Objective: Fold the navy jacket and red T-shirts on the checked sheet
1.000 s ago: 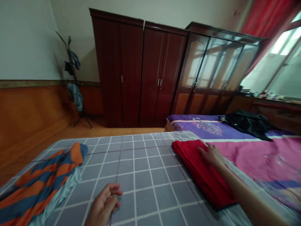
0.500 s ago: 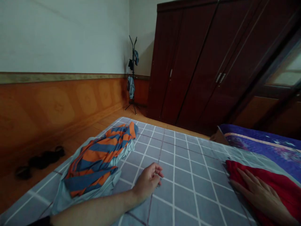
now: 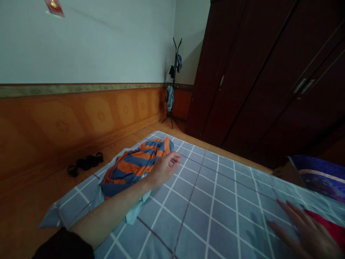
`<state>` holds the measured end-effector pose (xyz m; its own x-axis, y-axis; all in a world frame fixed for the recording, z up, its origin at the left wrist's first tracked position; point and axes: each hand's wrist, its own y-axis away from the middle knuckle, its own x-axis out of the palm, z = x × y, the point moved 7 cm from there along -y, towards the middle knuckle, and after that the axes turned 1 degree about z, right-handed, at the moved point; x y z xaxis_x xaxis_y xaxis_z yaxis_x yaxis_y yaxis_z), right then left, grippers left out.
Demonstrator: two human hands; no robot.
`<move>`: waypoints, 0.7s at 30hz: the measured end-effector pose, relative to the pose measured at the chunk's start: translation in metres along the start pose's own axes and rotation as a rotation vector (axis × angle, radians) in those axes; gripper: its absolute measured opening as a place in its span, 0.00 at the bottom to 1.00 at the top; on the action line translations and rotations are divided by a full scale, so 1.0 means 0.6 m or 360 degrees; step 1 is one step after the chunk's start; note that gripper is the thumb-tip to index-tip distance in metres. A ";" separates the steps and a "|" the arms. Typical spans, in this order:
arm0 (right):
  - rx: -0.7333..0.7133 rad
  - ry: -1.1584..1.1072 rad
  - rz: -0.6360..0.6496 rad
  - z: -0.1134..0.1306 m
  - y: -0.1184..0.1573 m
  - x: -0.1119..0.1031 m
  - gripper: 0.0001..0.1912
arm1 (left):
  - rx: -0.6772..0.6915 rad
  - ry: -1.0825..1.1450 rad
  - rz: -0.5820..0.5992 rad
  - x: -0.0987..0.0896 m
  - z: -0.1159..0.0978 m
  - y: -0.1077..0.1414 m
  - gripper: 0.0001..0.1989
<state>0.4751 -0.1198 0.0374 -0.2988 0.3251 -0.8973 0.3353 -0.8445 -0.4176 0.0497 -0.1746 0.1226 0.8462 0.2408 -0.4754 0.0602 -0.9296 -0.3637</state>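
An orange and blue striped garment (image 3: 134, 162) lies crumpled over a pale one (image 3: 133, 214) on the bed's grey checked sheet (image 3: 205, 216). My left hand (image 3: 165, 166) hovers by the striped garment's right edge, fingers loosely curled with gaps between them and nothing visibly held. At the lower right, my right hand (image 3: 307, 230) is blurred, its fingers spread above the sheet. Behind that hand a red cloth (image 3: 329, 225) shows in part.
A dark wardrobe (image 3: 242, 82) stands beyond the bed, with a coat rack (image 3: 175, 72) in the corner. Black items (image 3: 86, 162) lie on the floor at left. Purple bedding (image 3: 320, 178) is at right.
The view has turned left. My left hand has moved forward and left to the striped garment. My right hand has come off the red cloth, its fingers now spread wider.
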 end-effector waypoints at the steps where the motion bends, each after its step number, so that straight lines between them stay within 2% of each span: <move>1: -0.0138 0.0005 -0.0017 0.049 -0.004 0.003 0.36 | -0.0001 -0.0225 -0.0079 -0.028 0.008 -0.012 0.09; 3: -0.0309 -0.0031 -0.0041 0.137 -0.004 0.018 0.33 | -0.0095 -0.0677 -0.0189 -0.066 0.042 -0.025 0.07; 6: -0.0474 -0.0140 -0.0051 0.230 0.010 0.060 0.29 | -0.0235 -0.0936 -0.0272 -0.080 0.107 -0.020 0.11; 9: -0.0474 -0.0216 -0.0049 0.260 0.026 0.099 0.27 | -0.0359 -0.0986 -0.0335 -0.073 0.160 -0.007 0.06; 12: -0.0466 -0.0279 -0.0062 0.260 0.034 0.111 0.27 | -0.0440 -0.0971 -0.0408 -0.072 0.184 -0.002 0.10; 16: -0.0458 -0.0311 -0.0012 0.256 0.034 0.105 0.26 | -0.0414 -0.0830 -0.0523 -0.087 0.168 -0.007 0.16; 18: -0.0444 -0.0284 0.0020 0.258 0.032 0.103 0.26 | -0.0363 -0.0740 -0.0604 -0.099 0.141 -0.011 0.18; 21: -0.0433 -0.0265 0.0067 0.261 0.032 0.104 0.25 | -0.0271 -0.0597 -0.0762 -0.120 0.080 -0.016 0.19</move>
<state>0.3231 -0.1822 -0.0040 -0.4142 0.1993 -0.8881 0.5704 -0.7035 -0.4239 -0.0374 -0.1693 0.1220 0.4635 0.6938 -0.5512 0.4957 -0.7186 -0.4877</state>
